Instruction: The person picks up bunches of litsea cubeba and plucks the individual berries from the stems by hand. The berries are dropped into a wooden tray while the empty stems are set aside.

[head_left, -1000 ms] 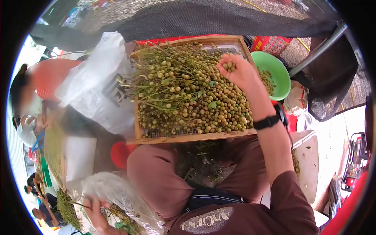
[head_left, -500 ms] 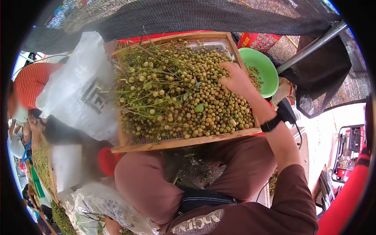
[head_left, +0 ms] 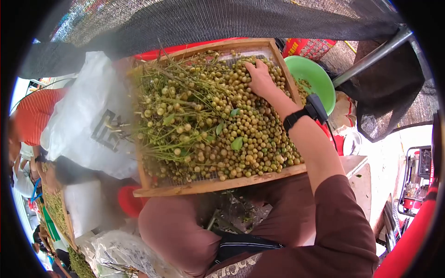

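Small round green-yellow fruits (head_left: 250, 148) fill a wooden-framed mesh tray (head_left: 218, 185) above my lap. Leafy green stems (head_left: 185, 109) with fruits attached lie over its left half. My right hand (head_left: 261, 79), with a black band at the wrist, touches the loose fruits near the tray's far right side. Its fingers are slightly apart, and no held object shows. Only a sliver of my left hand (head_left: 141, 274) shows at the bottom edge, beside dark bare twigs (head_left: 121, 268) that it appears to grip; its fingers are mostly cut off.
A green basin (head_left: 320, 81) with some fruits stands right of the tray. White plastic sacks (head_left: 88, 120) are at left, near a red container (head_left: 130, 201). Black netting (head_left: 208, 23) hangs behind, with a metal pole (head_left: 371, 58). Another person (head_left: 39, 111) in red sits at far left.
My right hand has moved left and away from me over the fruits. My left hand has slipped almost out of view at the bottom. The view has shifted slightly.
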Demonstrator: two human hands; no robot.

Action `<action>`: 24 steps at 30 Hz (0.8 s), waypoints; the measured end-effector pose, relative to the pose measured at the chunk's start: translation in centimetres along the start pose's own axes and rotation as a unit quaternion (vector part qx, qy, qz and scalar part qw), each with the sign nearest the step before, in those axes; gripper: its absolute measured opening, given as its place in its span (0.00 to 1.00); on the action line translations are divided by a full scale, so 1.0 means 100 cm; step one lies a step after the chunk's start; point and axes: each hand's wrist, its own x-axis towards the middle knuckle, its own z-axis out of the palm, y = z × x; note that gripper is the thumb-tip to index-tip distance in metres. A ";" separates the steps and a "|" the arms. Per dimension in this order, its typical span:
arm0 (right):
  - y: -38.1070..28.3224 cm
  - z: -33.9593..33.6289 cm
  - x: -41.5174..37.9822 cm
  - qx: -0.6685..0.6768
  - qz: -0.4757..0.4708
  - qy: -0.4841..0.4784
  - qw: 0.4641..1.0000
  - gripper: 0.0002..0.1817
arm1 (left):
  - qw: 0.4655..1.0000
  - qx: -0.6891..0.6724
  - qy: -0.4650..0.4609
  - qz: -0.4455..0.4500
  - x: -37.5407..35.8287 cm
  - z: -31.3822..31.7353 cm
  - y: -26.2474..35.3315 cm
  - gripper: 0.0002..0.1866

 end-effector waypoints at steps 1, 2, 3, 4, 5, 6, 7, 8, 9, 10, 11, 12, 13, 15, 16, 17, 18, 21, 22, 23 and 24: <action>-0.003 -0.002 0.014 0.014 0.010 -0.031 0.999 0.33 | 1.000 0.002 0.002 -0.006 -0.003 -0.001 0.004 0.16; -0.004 -0.006 0.028 0.026 0.020 -0.063 0.997 0.34 | 1.000 0.002 0.003 -0.012 -0.005 -0.004 0.007 0.16; -0.002 -0.010 0.041 0.034 0.015 -0.095 0.995 0.34 | 1.000 0.005 0.004 -0.018 -0.009 -0.007 0.009 0.16; -0.005 -0.023 0.050 0.033 0.015 -0.096 0.995 0.34 | 1.000 0.006 0.003 -0.022 -0.012 -0.009 0.010 0.16; -0.008 -0.035 0.056 0.026 0.006 -0.135 0.990 0.33 | 1.000 0.010 0.003 -0.027 -0.014 -0.013 0.011 0.16; -0.010 -0.042 0.060 0.020 -0.004 -0.175 0.984 0.32 | 0.999 0.011 0.003 -0.030 -0.018 -0.015 0.012 0.16; -0.006 -0.046 0.063 0.027 -0.039 -0.148 0.988 0.31 | 0.999 0.012 0.005 -0.031 -0.020 -0.018 0.014 0.16; -0.006 -0.051 0.062 0.026 -0.041 -0.146 0.988 0.31 | 0.999 0.011 0.005 -0.033 -0.022 -0.020 0.016 0.16; -0.006 -0.055 0.059 0.040 -0.052 -0.127 0.990 0.28 | 0.999 0.010 0.008 -0.035 -0.024 -0.022 0.016 0.16; -0.007 -0.059 0.056 0.053 -0.063 -0.107 0.991 0.25 | 0.999 0.009 0.006 -0.035 -0.027 -0.024 0.017 0.16; -0.010 -0.057 0.041 0.067 -0.109 -0.104 0.986 0.23 | 0.999 0.008 0.007 -0.032 -0.030 -0.027 0.018 0.16; -0.020 -0.060 0.019 0.078 -0.156 -0.099 0.980 0.21 | 0.999 0.006 0.009 -0.031 -0.032 -0.029 0.018 0.16; -0.029 -0.062 -0.002 0.064 -0.190 -0.143 0.969 0.19 | 1.000 0.002 0.009 -0.029 -0.034 -0.032 0.019 0.17; -0.034 -0.058 -0.033 0.048 -0.222 -0.183 0.957 0.18 | 1.000 -0.002 0.011 -0.023 -0.038 -0.037 0.021 0.17; -0.027 -0.050 -0.045 0.044 -0.206 -0.136 0.968 0.17 | 1.000 -0.005 0.014 -0.019 -0.040 -0.039 0.022 0.17; -0.019 -0.044 -0.053 0.041 -0.189 -0.088 0.977 0.17 | 1.000 -0.008 0.017 -0.014 -0.043 -0.043 0.024 0.17; -0.009 -0.038 -0.055 0.041 -0.189 -0.082 0.978 0.17 | 1.000 -0.011 0.021 -0.009 -0.046 -0.047 0.025 0.17; 0.007 -0.040 -0.042 -0.062 -0.121 -0.069 0.988 0.16 | 0.999 -0.021 0.030 0.011 -0.056 -0.060 0.029 0.18; 0.001 -0.045 -0.038 -0.058 -0.124 -0.066 0.988 0.16 | 0.999 -0.027 0.034 0.016 -0.060 -0.064 0.031 0.18; -0.002 -0.051 -0.034 -0.056 -0.074 -0.096 0.991 0.16 | 0.998 -0.033 0.037 0.025 -0.063 -0.068 0.035 0.18; -0.005 -0.057 -0.033 -0.055 -0.021 -0.128 0.990 0.15 | 0.998 -0.039 0.040 0.038 -0.067 -0.074 0.041 0.18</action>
